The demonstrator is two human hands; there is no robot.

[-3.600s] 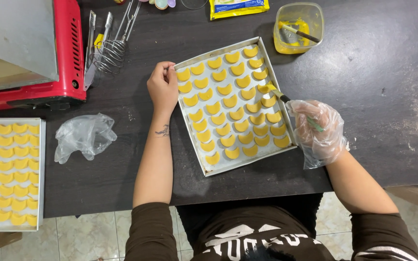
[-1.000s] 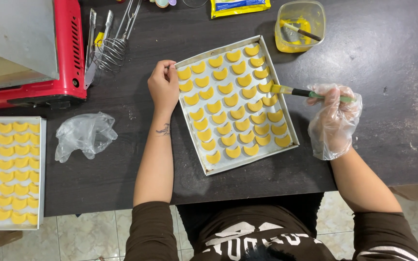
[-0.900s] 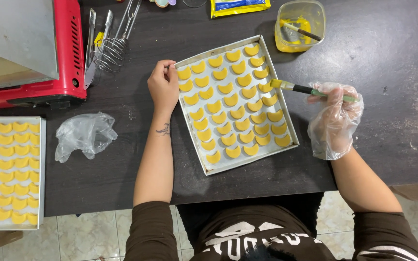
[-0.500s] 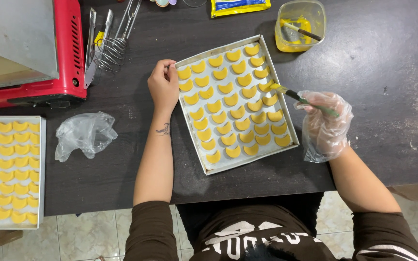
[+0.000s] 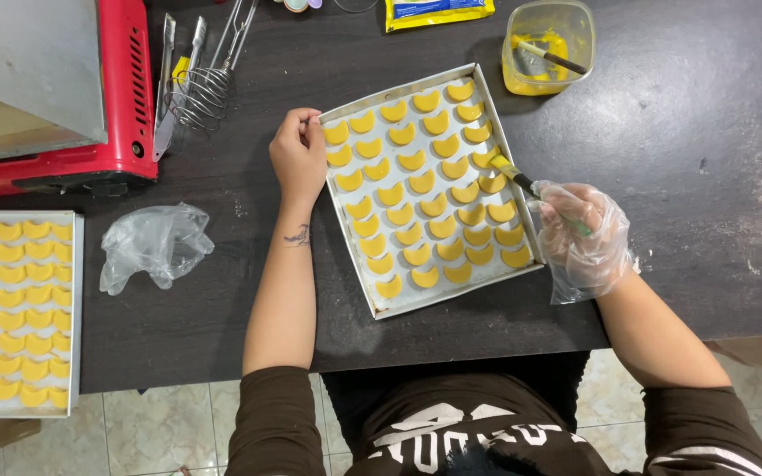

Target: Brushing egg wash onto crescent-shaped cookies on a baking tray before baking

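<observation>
Brush | grasped in gloved right hand, bristles on tray pastries | left hand grasping tray edge

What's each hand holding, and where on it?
Right hand, gloved: pastry brush, gripped by its handle. Left hand: grips the baking tray at its left edge.

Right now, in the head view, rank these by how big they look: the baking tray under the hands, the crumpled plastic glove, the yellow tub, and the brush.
1. baking tray
2. crumpled plastic glove
3. yellow tub, slightly smaller
4. brush, partly hidden in the right hand
</observation>
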